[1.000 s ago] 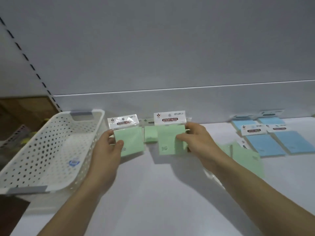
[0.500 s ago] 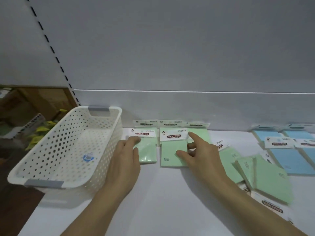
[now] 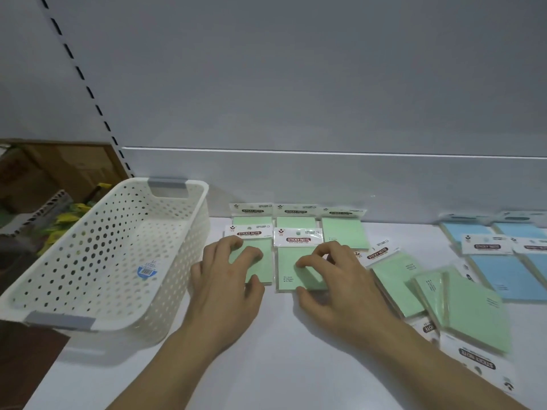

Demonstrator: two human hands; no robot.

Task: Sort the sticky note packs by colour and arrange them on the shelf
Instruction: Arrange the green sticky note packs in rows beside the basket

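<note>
Where the white perforated basket (image 3: 189,232) sits at the left end of the shelf (image 3: 281,359), its long axis runs from the near left corner toward the back panel, and all that shows inside it is a blue-and-white barcode sticker (image 3: 147,271) on its floor. Just right of the basket's far end, three green packs (image 3: 344,235) lie flat in a row against the back panel, their header cards toward the panel and their long axes running front to back. Directly in front of that row, and closest to the basket's right wall, lies the front left pack (image 3: 249,233), flat, with its "STICKY NOTE" header pointing to the back. The left hand (image 3: 225,282) rests on it, bent fingers (image 3: 251,255) on its green face and the thumb at its near edge, gripping it there. One place farther from the basket lies the front right pack (image 3: 291,270), laid the same way, header to the back. The right hand (image 3: 340,282) holds it alike, with curled fingers (image 3: 307,261) on top and the thumb against the near edge. Farther right of the basket, loose green packs (image 3: 396,279) lie overlapping at slants; one header tilts toward the back right, and another header at the near edge reads upside down. Farthest from the basket, blue packs (image 3: 497,273) lie flat side by side, headers to the back.
</note>
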